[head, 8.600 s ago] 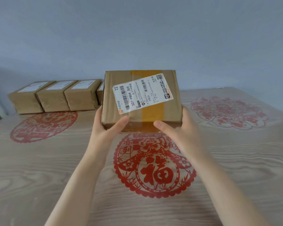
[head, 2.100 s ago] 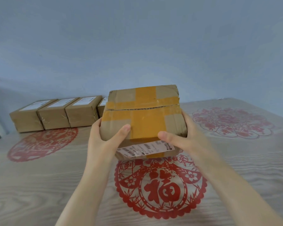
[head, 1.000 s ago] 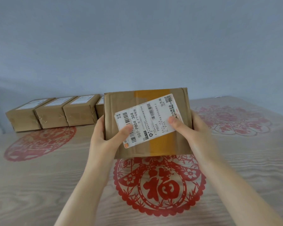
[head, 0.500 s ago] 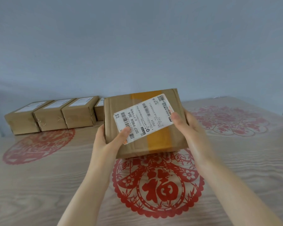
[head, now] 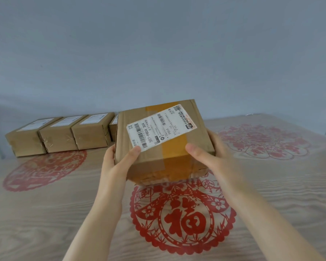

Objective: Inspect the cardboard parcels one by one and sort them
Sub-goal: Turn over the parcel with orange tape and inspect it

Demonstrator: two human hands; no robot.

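A brown cardboard parcel [head: 152,159] with orange tape and a white shipping label [head: 161,127] is held above the table between both hands. My left hand [head: 117,162] grips its left side, thumb on the label's lower corner. My right hand [head: 213,157] grips the right side, thumb lying on the top face near the tape. The label face points up and toward me; the front face shows below it.
A row of several smaller labelled parcels [head: 60,134] stands at the back left against the pale wall. The wood-grain table [head: 45,213] carries red paper-cut designs: one under the held parcel [head: 183,217], one at left [head: 43,166], one at right [head: 262,142].
The parcel, turned tape side up two seconds ago, now has the label on top again. Since half a second ago it tipped flatter and lower, and my right thumb slid off the label.
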